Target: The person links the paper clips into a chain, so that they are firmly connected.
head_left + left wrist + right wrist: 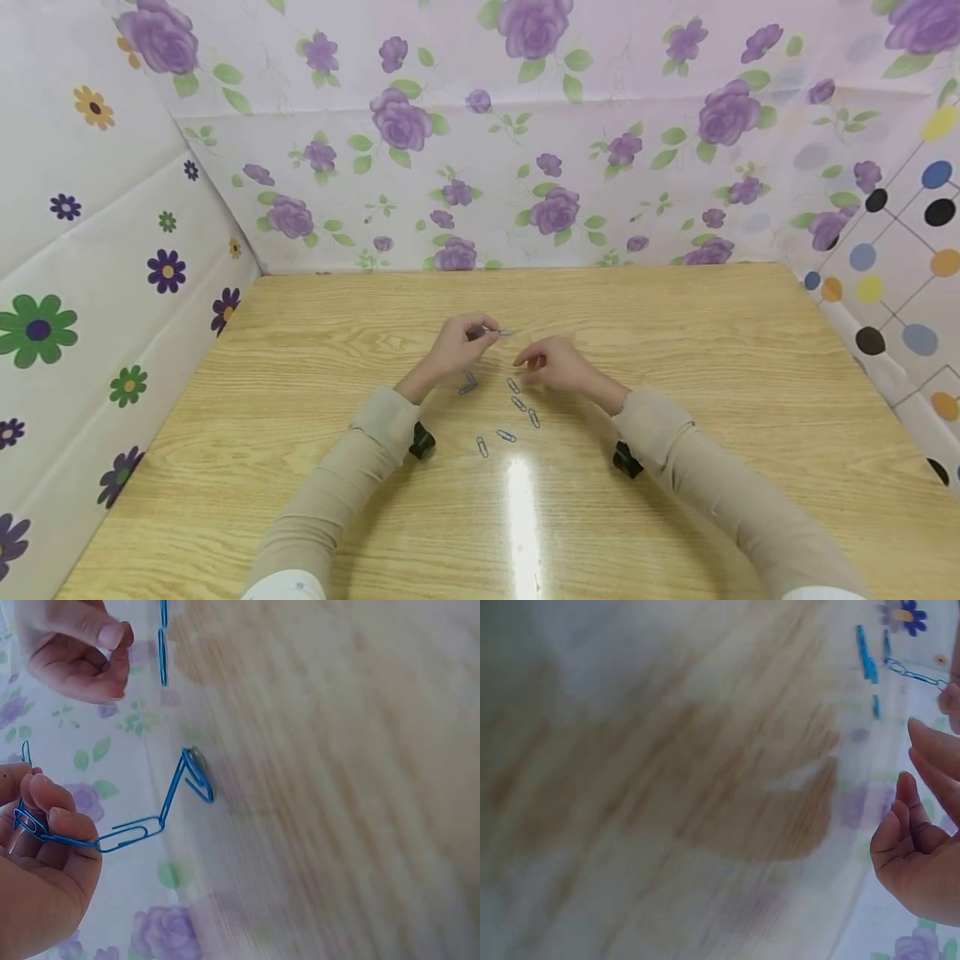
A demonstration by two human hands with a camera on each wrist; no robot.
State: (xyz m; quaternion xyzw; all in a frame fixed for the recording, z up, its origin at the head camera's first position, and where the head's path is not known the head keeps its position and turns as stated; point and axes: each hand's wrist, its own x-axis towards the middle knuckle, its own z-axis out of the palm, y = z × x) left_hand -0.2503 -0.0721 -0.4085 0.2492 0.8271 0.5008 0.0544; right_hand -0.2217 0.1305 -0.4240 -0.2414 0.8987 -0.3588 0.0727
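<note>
A chain of linked blue paper clips hangs from my left hand, whose thumb and fingers pinch it. One clip pokes out past the fingertips to the right. The chain's lower end reaches down near the table below the left wrist, as the left wrist view also shows. Just right of it, my right hand hovers over the table with loosely bent fingers and nothing between them. Under its fingertips lies the nearest loose paper clip.
Several more loose paper clips, such as this one, trail across the wooden table toward the front. A flowered cloth hangs behind the table, with patterned cloths at both sides. Black wrist cameras sit under both sleeves.
</note>
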